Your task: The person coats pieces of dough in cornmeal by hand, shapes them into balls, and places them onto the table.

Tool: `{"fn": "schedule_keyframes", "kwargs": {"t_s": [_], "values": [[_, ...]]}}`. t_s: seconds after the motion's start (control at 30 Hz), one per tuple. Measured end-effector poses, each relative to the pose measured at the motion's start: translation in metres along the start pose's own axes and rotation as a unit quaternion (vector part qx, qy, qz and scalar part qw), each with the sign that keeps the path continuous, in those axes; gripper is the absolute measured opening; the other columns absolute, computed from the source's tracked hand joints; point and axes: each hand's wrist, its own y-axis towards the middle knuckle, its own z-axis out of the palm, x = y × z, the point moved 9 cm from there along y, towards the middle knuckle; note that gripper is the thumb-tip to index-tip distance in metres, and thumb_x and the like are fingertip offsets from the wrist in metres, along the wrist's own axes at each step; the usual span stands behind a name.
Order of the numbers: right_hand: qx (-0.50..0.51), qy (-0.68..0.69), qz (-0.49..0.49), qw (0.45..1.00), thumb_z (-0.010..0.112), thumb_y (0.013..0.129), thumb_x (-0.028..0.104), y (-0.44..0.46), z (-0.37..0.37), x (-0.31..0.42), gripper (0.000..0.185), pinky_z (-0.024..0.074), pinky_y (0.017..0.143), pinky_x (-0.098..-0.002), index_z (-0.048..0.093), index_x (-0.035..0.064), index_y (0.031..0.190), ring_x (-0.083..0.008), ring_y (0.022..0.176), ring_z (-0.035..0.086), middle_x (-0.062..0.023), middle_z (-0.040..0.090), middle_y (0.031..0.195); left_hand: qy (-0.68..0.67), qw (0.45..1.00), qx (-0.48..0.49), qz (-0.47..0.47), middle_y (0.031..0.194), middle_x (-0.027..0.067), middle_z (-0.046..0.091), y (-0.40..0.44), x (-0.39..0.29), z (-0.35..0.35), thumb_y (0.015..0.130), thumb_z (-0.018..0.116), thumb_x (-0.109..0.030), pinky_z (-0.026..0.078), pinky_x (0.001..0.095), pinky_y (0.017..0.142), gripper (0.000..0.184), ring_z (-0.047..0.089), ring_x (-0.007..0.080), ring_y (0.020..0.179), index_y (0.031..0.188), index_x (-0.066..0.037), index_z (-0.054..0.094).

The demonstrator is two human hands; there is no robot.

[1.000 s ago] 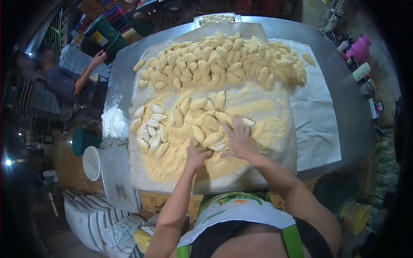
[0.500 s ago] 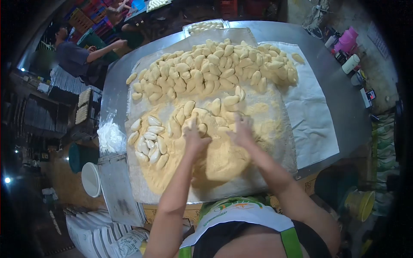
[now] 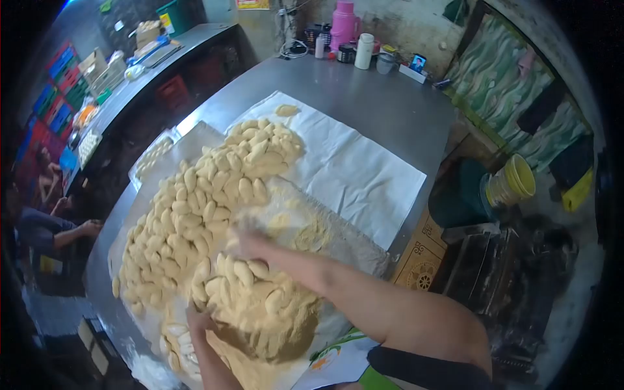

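Note:
Oval dough pieces (image 3: 188,214) coated in yellowish crumbs lie heaped across the far side of the floured work surface. A smaller group of coated dough pieces (image 3: 227,276) sits between my hands, beside a mound of crumbs (image 3: 279,325). My left hand (image 3: 200,318) rests at the near left edge of this group, thumb and fingers apart. At the group's far right side is my right hand (image 3: 250,239), smeared by motion; its fingers cannot be made out. Paler, shiny dough pieces (image 3: 185,344) lie to the left of my left forearm.
A white sheet (image 3: 351,169) covers part of the metal table (image 3: 286,81). A pink thermos (image 3: 343,26), a white bottle (image 3: 364,52) and a phone (image 3: 417,64) stand along the wall. A yellow bucket (image 3: 513,179) is at right. Another person's arm (image 3: 75,234) shows at left.
My view has swung to the right. Both hands were spread over the crumbs; now the right has gone to the group's far side, and dough pieces are gathered closer together between them.

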Motion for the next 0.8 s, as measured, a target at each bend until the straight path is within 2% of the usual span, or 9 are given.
{"fn": "schedule_keyframes", "kwargs": {"t_s": [0.03, 0.1, 0.27, 0.4, 0.53, 0.63, 0.7, 0.77, 0.8], "values": [[0.218, 0.158, 0.019, 0.963, 0.075, 0.075, 0.059, 0.006, 0.050, 0.013, 0.088, 0.0367, 0.109, -0.0541, 0.045, 0.0102, 0.142, -0.0467, 0.135, 0.041, -0.0334, 0.038, 0.147, 0.007, 1.000, 0.003, 0.005, 0.149, 0.0229, 0.044, 0.002, -0.002, 0.001, 0.070, 0.087, -0.020, 0.044, 0.0363, 0.105, 0.098, 0.049, 0.0295, 0.131, 0.150, 0.003, 0.036], [0.172, 0.110, -0.117, 0.972, 0.075, 0.075, 0.060, -0.020, 0.073, 0.046, 0.095, 0.0318, 0.114, -0.0522, 0.039, 0.0110, 0.150, -0.0417, 0.143, 0.032, -0.0261, 0.028, 0.157, -0.020, 0.997, -0.028, 0.073, 0.147, 0.0215, 0.045, -0.007, -0.014, 0.007, 0.072, 0.085, -0.015, 0.046, 0.0348, 0.101, 0.094, 0.051, 0.0278, 0.127, 0.149, 0.004, 0.036], [0.104, 0.139, -0.327, 0.929, 0.082, 0.068, 0.059, -0.084, 0.017, 0.042, 0.111, 0.0266, 0.116, -0.0534, 0.032, 0.0089, 0.153, -0.0480, 0.142, 0.030, -0.0330, 0.029, 0.153, -0.154, 0.961, -0.112, 0.201, 0.140, 0.0169, 0.051, -0.098, -0.103, -0.008, 0.075, 0.080, -0.008, 0.050, 0.0346, 0.094, 0.082, 0.054, 0.0248, 0.121, 0.146, 0.002, 0.042], [0.095, 0.019, -0.297, 0.950, 0.086, 0.065, 0.052, -0.121, -0.010, 0.006, 0.111, 0.0245, 0.117, -0.0536, 0.033, 0.0087, 0.152, -0.0458, 0.144, 0.028, -0.0331, 0.028, 0.154, -0.101, 0.990, -0.086, 0.049, 0.133, 0.0149, 0.055, -0.053, -0.024, 0.013, 0.076, 0.076, -0.004, 0.049, 0.0353, 0.095, 0.079, 0.054, 0.0240, 0.119, 0.148, -0.004, 0.043], [0.022, 0.008, -0.284, 0.959, 0.091, 0.062, 0.039, -0.104, 0.049, 0.003, 0.115, 0.0336, 0.111, -0.0530, 0.029, 0.0123, 0.154, -0.0435, 0.134, 0.040, -0.0237, 0.038, 0.150, -0.130, 0.980, -0.101, 0.108, 0.131, 0.0160, 0.058, -0.064, -0.082, 0.036, 0.079, 0.074, -0.007, 0.050, 0.0356, 0.094, 0.077, 0.058, 0.0276, 0.115, 0.149, -0.006, 0.042], [0.093, 0.221, -0.239, 0.941, 0.089, 0.060, 0.050, -0.072, 0.048, 0.007, 0.122, 0.0318, 0.111, -0.0541, 0.025, 0.0106, 0.156, -0.0467, 0.139, 0.034, -0.0279, 0.037, 0.147, -0.062, 0.990, -0.106, 0.068, 0.130, 0.0179, 0.060, -0.074, -0.105, 0.030, 0.081, 0.075, -0.010, 0.051, 0.0364, 0.093, 0.072, 0.061, 0.0301, 0.111, 0.146, -0.003, 0.045], [0.055, 0.172, -0.254, 0.950, 0.090, 0.059, 0.051, -0.075, 0.034, 0.001, 0.124, 0.0321, 0.111, -0.0539, 0.023, 0.0119, 0.157, -0.0473, 0.137, 0.035, -0.0275, 0.038, 0.145, -0.027, 0.993, -0.111, 0.042, 0.129, 0.0189, 0.061, -0.058, -0.086, 0.026, 0.081, 0.076, -0.012, 0.051, 0.0368, 0.092, 0.070, 0.062, 0.0313, 0.110, 0.144, -0.002, 0.046], [0.030, 0.087, -0.298, 0.950, 0.090, 0.059, 0.051, -0.094, 0.019, -0.007, 0.124, 0.0325, 0.111, -0.0533, 0.024, 0.0144, 0.157, -0.0476, 0.133, 0.038, -0.0274, 0.040, 0.143, -0.038, 0.967, -0.140, 0.209, 0.129, 0.0192, 0.063, -0.034, -0.043, 0.011, 0.083, 0.076, -0.020, 0.050, 0.0385, 0.093, 0.062, 0.065, 0.0324, 0.106, 0.136, 0.001, 0.052], [0.043, 0.059, -0.340, 0.938, 0.090, 0.059, 0.050, -0.111, 0.015, -0.007, 0.122, 0.0327, 0.112, -0.0530, 0.027, 0.0154, 0.157, -0.0472, 0.132, 0.040, -0.0276, 0.040, 0.142, 0.045, 0.987, -0.063, 0.138, 0.135, 0.0203, 0.060, -0.044, -0.052, 0.032, 0.084, 0.077, -0.026, 0.048, 0.0405, 0.098, 0.063, 0.061, 0.0319, 0.115, 0.135, 0.002, 0.053]]}}
